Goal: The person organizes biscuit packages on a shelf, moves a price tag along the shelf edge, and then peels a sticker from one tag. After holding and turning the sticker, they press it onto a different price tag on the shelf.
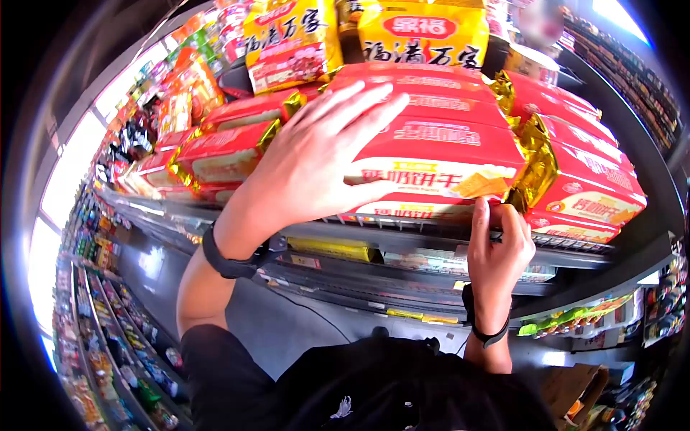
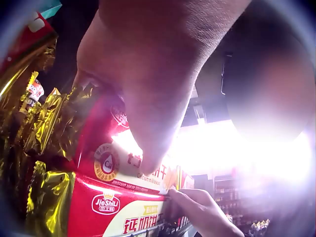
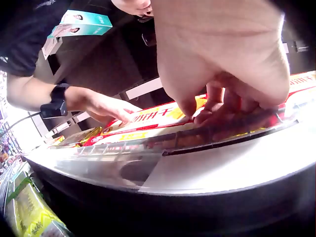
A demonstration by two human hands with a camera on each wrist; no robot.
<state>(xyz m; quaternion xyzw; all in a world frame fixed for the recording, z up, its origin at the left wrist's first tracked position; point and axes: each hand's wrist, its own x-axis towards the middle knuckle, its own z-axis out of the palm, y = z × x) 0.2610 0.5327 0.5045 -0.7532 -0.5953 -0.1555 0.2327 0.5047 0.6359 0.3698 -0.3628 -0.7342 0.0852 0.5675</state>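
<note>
A red pack of calcium milk biscuits [image 1: 445,154] lies on top of another in a row on a shelf. My left hand [image 1: 309,161] rests on it from the left, fingers stretched over the top and thumb along the cream front. At the pack's lower right corner my right hand [image 1: 501,248] has its fingers curled, the thumb at the front edge. In the left wrist view, the right thumb and forefinger [image 2: 190,195] pinch at the pack's far end. The right fingertips are partly hidden behind the shelf's clear front lip [image 3: 197,140].
More red biscuit packs with gold foil ends stand to the left [image 1: 226,154] and right [image 1: 586,176]. Yellow bags [image 1: 424,32] rise behind the row. A wire rack edge [image 1: 568,243] runs along the front, with lower shelves beneath. An open cardboard box [image 1: 575,388] sits at the lower right.
</note>
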